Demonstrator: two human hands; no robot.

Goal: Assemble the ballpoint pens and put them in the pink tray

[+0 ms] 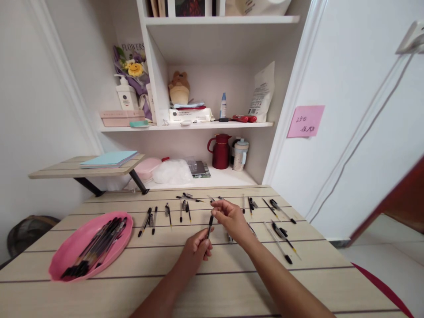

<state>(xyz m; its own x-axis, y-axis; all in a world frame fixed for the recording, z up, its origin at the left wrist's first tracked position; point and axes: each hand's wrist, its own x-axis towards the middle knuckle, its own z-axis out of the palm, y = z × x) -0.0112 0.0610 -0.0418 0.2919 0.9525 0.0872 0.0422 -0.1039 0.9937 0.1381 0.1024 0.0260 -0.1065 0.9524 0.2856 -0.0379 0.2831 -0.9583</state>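
Observation:
My left hand (198, 245) is closed around the lower part of a slim black pen (210, 224), which stands nearly upright above the table. At the pen's upper end, the thumb and fingers of my right hand (232, 218) are pinched together; whatever small part sits between them is hidden. Pen parts lie in small groups on the table: black-ended barrels (154, 221), refills with yellow marks (170, 215) and caps (280, 229). To the left, a pink oval tray (127, 236) holds a heap of pens (99, 247).
A raised wooden shelf (49, 170) with blue paper (109, 159) stands at the back left. Behind the table, white shelves carry a red jug (221, 152), a pale cup (240, 155) and a plastic bag (172, 172). A pink note (305, 121) is on the right wall.

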